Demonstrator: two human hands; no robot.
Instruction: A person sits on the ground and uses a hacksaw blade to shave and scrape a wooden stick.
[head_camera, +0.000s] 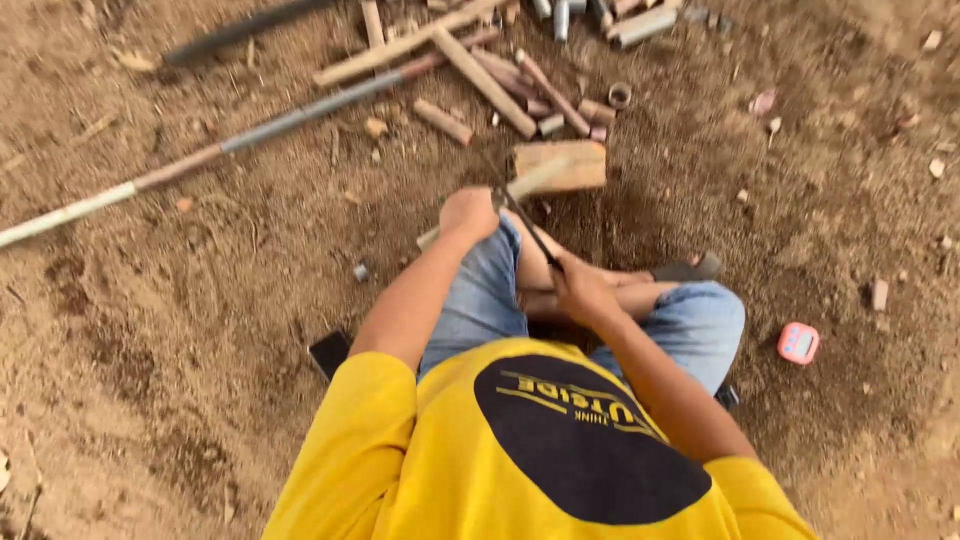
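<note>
— Sitting on the bare dirt ground (150, 330), is that how the person in the yellow shirt (450, 450) works?

— Yes, legs drawn up in blue jeans (480, 295), so the work lies just past the knees, within reach of both arms

— What is being worked on?

— A pale length of pipe (535, 180), propped with its far end on a wooden block (570, 160), likely so it sits clear of the soil and does not roll; its near end runs under the left hand

— And the hands?

— The left hand (468, 213) is a closed fist pressing down on the pipe, fingers wrapped tight, which I judge steadies it. The right hand (580, 290) grips the handle of a thin dark saw (530, 228), fingers curled shut around it, the blade slanting up to meet the pipe by the left fist

— Anything bigger lying about?

— A long grey-and-white pole (200, 160) lies slantwise across the ground, well apart from the hands. Beyond the block sits a heap of pipe offcuts (520, 85), loose on the soil

— Any containers?

— None that I can make out; the offcuts lie straight on the earth. Smaller things: a dark flat phone-like slab (330, 352) just beside the left hip, and a little pink device (798, 343) on the ground to the right, well apart from the right hand
</note>
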